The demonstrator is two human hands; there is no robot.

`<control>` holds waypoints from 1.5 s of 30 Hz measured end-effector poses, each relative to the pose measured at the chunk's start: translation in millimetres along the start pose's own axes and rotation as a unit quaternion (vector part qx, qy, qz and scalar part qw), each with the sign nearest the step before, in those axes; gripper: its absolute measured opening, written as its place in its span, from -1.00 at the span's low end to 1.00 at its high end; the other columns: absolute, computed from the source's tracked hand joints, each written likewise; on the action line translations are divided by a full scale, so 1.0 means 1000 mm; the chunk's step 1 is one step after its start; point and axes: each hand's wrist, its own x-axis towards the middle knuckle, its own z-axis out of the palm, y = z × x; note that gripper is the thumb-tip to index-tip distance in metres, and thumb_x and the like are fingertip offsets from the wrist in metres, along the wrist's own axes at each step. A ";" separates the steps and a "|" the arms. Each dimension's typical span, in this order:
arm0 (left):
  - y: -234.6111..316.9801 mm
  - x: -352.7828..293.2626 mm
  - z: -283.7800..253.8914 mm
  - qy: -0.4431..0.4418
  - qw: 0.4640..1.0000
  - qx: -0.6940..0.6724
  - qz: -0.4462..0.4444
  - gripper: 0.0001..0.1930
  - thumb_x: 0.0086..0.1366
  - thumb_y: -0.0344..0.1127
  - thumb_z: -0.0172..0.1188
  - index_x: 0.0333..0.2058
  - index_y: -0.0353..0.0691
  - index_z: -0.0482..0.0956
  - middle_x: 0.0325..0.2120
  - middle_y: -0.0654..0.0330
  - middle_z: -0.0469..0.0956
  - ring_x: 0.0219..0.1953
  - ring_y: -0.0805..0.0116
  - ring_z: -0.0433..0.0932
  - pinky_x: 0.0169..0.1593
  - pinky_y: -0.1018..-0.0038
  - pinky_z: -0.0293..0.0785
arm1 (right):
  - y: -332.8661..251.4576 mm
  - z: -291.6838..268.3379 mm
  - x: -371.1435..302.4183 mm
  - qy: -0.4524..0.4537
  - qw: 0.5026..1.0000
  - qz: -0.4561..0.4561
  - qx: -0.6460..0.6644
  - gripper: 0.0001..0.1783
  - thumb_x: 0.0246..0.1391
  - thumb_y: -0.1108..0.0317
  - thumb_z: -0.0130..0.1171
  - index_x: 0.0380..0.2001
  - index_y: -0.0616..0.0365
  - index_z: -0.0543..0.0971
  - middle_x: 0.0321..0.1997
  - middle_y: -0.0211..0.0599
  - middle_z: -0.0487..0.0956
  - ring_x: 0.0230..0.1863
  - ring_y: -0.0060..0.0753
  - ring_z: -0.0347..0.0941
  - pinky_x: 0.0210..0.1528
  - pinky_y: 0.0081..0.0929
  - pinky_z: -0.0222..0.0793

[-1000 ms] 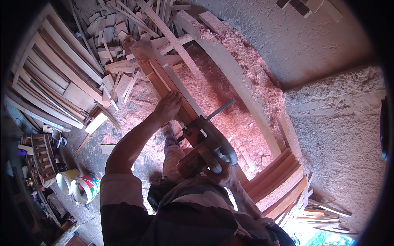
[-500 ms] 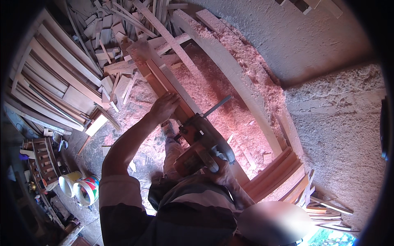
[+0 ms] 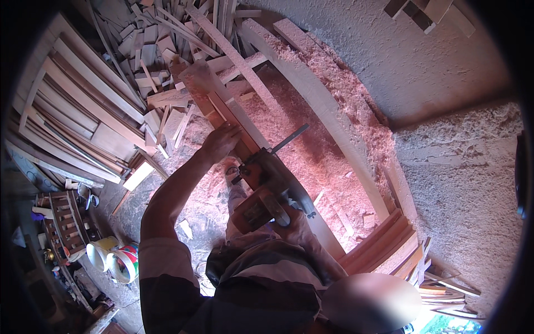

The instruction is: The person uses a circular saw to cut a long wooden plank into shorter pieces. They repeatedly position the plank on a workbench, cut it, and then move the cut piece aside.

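Observation:
A power saw (image 3: 270, 181) with a rounded guard and a thin metal side bar (image 3: 292, 138) rests on a long wooden plank (image 3: 245, 118). My right hand (image 3: 296, 227) is closed round the saw's rear handle; the saw's body partly hides the fingers. Ahead of the saw, my left hand (image 3: 222, 140) holds the plank, its fingers bent over the wood beside a narrow strip. A short gap separates those fingers from the saw's front. Whether the blade is turning I cannot tell.
Wood shavings (image 3: 328, 172) cover the floor around a wide curved board (image 3: 328, 106). Stacked boards (image 3: 83, 106) line the left side, offcuts (image 3: 147, 50) lie in a heap at the far end, and buckets (image 3: 123, 264) stand at lower left. Reddish boards (image 3: 384, 245) lie at right.
The saw has moved a little forward along the plank, nearer to my left hand. My right hand has gone with it. The whole view has shifted slightly.

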 end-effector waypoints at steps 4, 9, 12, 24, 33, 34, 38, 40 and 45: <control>-0.021 -0.001 0.000 -0.008 1.000 -0.006 -0.012 -0.13 -0.09 0.00 0.51 0.19 -0.30 0.47 0.22 0.02 0.47 0.36 0.12 0.35 0.47 0.19 0.17 | -0.006 0.009 0.022 0.015 1.000 -0.020 0.004 -0.49 -0.01 0.39 0.34 0.07 0.21 0.57 -0.26 0.00 0.68 -0.19 -0.13 0.67 -0.16 -0.24 0.51; -0.047 0.000 0.003 -0.004 1.000 0.001 -0.007 -0.14 -0.10 -0.02 0.51 0.18 -0.29 0.47 0.22 0.03 0.47 0.33 0.12 0.38 0.47 0.16 0.16 | -0.009 0.011 0.045 -0.045 0.998 0.045 0.010 -0.38 0.00 0.36 0.37 0.19 0.18 0.53 -0.04 -0.07 0.67 -0.01 -0.25 0.61 0.01 -0.27 0.47; -0.059 0.001 0.003 -0.004 1.000 0.007 -0.007 -0.14 -0.10 -0.03 0.51 0.18 -0.28 0.47 0.22 0.03 0.48 0.31 0.12 0.40 0.47 0.15 0.15 | -0.008 0.017 0.058 -0.038 0.999 0.021 0.002 -0.37 -0.01 0.37 0.36 0.19 0.19 0.53 -0.02 -0.06 0.65 0.00 -0.23 0.59 0.02 -0.26 0.46; -0.092 0.000 0.012 0.012 1.000 -0.003 0.024 -0.23 -0.04 -0.13 0.47 0.19 -0.24 0.48 0.24 0.08 0.47 0.30 0.17 0.41 0.47 0.15 0.15 | -0.027 0.023 0.089 -0.043 0.998 0.053 -0.005 -0.38 -0.01 0.33 0.37 0.18 0.17 0.53 -0.04 -0.03 0.65 0.03 -0.14 0.61 0.03 -0.24 0.47; -0.125 -0.004 0.022 0.010 1.000 0.011 0.010 -0.23 -0.07 -0.16 0.49 0.17 -0.22 0.50 0.21 0.10 0.49 0.30 0.19 0.41 0.49 0.16 0.12 | -0.026 0.043 0.124 -0.015 1.000 -0.007 -0.024 -0.47 0.00 0.34 0.37 0.08 0.15 0.55 -0.19 -0.04 0.68 -0.09 0.01 0.65 -0.07 -0.18 0.51; -0.130 -0.004 0.022 0.012 1.000 0.008 0.013 -0.23 -0.08 -0.16 0.50 0.17 -0.22 0.50 0.21 0.10 0.49 0.30 0.19 0.41 0.49 0.16 0.12 | -0.025 0.044 0.127 -0.014 1.000 -0.012 -0.018 -0.47 0.00 0.33 0.37 0.08 0.16 0.55 -0.18 -0.04 0.67 -0.08 0.01 0.64 -0.06 -0.17 0.51; -0.143 -0.001 0.016 -0.013 1.000 0.001 0.007 -0.22 -0.10 -0.15 0.51 0.16 -0.24 0.50 0.21 0.09 0.50 0.29 0.18 0.42 0.49 0.15 0.12 | -0.025 0.050 0.144 0.006 0.999 -0.043 -0.005 -0.47 -0.01 0.33 0.38 0.08 0.16 0.55 -0.16 -0.01 0.67 -0.05 0.05 0.63 -0.05 -0.15 0.51; -0.145 0.000 0.009 0.035 0.999 0.012 -0.004 -0.23 -0.11 -0.15 0.51 0.15 -0.22 0.52 0.20 0.07 0.49 0.29 0.19 0.42 0.46 0.16 0.15 | -0.027 0.054 0.152 0.029 0.997 -0.077 -0.012 -0.46 -0.03 0.34 0.38 0.08 0.16 0.55 -0.15 0.00 0.66 -0.05 0.08 0.62 -0.04 -0.14 0.51; -0.110 -0.031 0.002 0.121 0.944 -0.127 -0.279 -0.49 0.17 -0.12 0.39 0.06 -0.22 0.59 0.00 -0.01 0.60 0.13 0.11 0.54 0.31 0.19 0.34 | -0.033 0.058 0.169 0.034 0.994 -0.105 -0.016 -0.46 -0.07 0.35 0.39 0.05 0.16 0.57 -0.10 0.03 0.65 -0.02 0.15 0.60 -0.02 -0.10 0.50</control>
